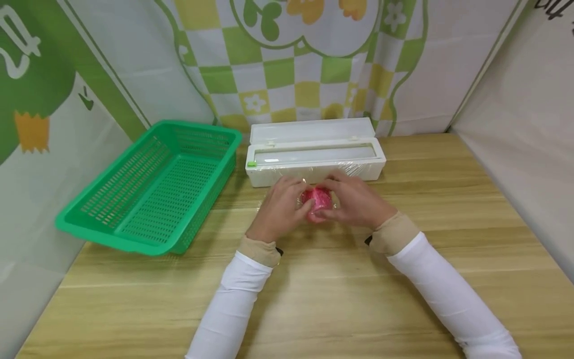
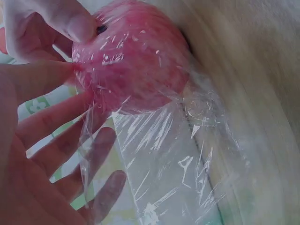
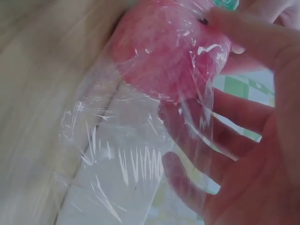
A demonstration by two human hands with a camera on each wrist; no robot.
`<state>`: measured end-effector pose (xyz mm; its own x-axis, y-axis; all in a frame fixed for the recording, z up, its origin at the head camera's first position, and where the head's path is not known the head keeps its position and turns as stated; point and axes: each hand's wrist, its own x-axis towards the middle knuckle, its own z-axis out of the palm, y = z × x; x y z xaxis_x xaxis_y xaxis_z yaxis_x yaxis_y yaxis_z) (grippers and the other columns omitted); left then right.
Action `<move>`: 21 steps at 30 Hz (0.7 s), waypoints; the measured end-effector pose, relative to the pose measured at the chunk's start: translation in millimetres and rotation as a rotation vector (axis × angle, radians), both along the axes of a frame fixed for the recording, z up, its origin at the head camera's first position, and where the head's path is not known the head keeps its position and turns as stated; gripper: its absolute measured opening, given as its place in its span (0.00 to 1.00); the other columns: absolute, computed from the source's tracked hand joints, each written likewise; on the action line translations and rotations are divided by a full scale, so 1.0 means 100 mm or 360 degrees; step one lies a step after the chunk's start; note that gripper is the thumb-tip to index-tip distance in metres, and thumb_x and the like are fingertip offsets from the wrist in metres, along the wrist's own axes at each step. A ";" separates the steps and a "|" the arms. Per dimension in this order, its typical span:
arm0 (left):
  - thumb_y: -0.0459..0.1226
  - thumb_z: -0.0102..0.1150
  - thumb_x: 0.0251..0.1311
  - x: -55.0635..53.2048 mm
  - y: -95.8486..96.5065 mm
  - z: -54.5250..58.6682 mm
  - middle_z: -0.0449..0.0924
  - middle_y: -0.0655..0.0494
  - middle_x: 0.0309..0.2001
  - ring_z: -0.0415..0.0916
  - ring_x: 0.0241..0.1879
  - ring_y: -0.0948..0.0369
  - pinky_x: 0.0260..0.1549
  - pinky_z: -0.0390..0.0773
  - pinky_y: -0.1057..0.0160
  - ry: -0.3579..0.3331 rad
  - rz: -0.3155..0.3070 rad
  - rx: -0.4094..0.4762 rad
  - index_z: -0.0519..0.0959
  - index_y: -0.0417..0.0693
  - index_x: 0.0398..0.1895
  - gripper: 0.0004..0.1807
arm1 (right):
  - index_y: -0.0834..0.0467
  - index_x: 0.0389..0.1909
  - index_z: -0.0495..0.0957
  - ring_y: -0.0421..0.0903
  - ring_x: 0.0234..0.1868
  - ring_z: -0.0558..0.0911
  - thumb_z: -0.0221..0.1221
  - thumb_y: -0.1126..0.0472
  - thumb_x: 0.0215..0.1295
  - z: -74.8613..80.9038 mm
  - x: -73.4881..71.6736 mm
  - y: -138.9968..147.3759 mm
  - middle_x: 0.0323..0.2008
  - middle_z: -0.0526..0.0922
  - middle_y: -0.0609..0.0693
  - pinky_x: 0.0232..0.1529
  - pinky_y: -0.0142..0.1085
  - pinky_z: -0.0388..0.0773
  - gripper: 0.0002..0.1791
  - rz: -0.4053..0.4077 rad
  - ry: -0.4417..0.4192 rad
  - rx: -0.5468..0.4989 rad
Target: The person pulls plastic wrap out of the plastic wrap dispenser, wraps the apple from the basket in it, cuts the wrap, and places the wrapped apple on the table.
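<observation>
A pink-red apple [image 1: 319,199] with a dark stem spot sits between both hands, covered by clear plastic wrap [image 2: 159,154]. My left hand [image 1: 280,207] is at its left side, thumb at the skin near the stem. Several left fingers [image 2: 105,194] spread behind the loose film and show through it. On the other side my right hand [image 1: 356,202] mirrors this, its thumb pressing by the stem spot and its fingers [image 3: 180,173] behind the film. Both hands pinch the wrap against the apple. A loose skirt of film hangs past the fruit.
Just behind the hands stands a white wrap dispenser box [image 1: 314,172], lid [image 1: 311,132] raised, with a green slider at its left end. A green plastic basket [image 1: 197,219] stands at the left on the wooden table [image 1: 332,299]. Patterned cloth [image 1: 278,75] hangs at the back.
</observation>
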<state>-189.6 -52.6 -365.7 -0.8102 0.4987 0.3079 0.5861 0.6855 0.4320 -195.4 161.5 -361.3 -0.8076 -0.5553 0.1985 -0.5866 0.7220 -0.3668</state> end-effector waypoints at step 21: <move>0.44 0.56 0.78 -0.24 0.14 -0.04 0.88 0.50 0.58 0.77 0.62 0.42 0.68 0.72 0.40 -0.0042 0.0174 -0.0127 0.80 0.50 0.64 0.18 | 0.58 0.54 0.85 0.53 0.41 0.85 0.70 0.52 0.66 0.14 -0.34 -0.09 0.42 0.88 0.54 0.46 0.49 0.83 0.20 -0.0083 -0.0092 0.0085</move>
